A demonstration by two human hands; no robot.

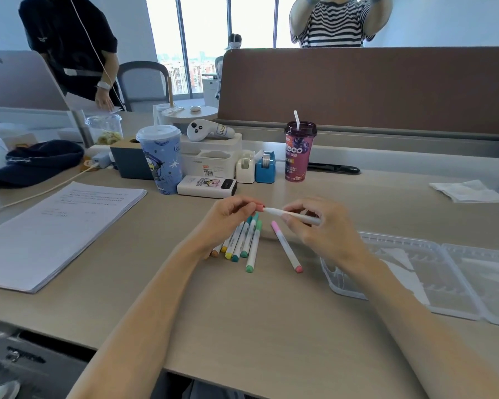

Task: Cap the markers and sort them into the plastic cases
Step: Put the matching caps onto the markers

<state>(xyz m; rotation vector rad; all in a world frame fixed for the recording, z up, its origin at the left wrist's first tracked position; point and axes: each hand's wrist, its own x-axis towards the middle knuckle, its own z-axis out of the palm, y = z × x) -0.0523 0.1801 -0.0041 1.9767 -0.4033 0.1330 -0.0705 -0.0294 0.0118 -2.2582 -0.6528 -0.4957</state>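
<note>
My left hand (231,214) pinches a small pink cap (260,208) just left of the tip of a white marker (293,215), which my right hand (320,226) holds level above the table. Cap and tip are nearly touching. Below the hands, several capped white markers (244,240) with teal, green, yellow and orange ends lie bunched on the table. A pink marker (286,246) lies alone to their right. An open clear plastic case (432,272) lies at the right, partly behind my right forearm.
A paper stack (58,231) lies at the left. Behind the hands stand a blue cup (160,159), a white power bank (206,186), tape dispensers (265,167) and a purple drink cup (299,152). Two persons stand beyond the desk divider.
</note>
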